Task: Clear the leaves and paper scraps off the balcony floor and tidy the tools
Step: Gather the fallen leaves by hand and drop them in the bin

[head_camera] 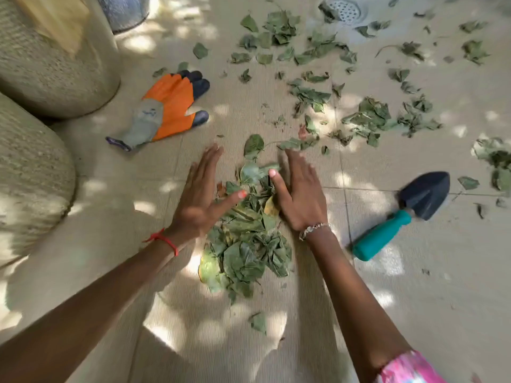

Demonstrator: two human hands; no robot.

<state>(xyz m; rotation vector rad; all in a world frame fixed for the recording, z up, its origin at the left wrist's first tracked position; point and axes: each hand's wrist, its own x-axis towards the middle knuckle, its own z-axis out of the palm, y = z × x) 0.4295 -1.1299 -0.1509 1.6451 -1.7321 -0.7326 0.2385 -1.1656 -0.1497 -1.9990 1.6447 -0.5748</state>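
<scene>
The fingers (208,167) of the left hand (197,201) and right hand (300,197) are straight, with the leaf pile (246,252) lying between them.

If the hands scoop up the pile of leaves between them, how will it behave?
The leaf pile looks crumpled and dry, so it is probably very light and loose. Pieces would likely slip out between the left hand and right hand, since nothing binds them. Some may crumble.
</scene>
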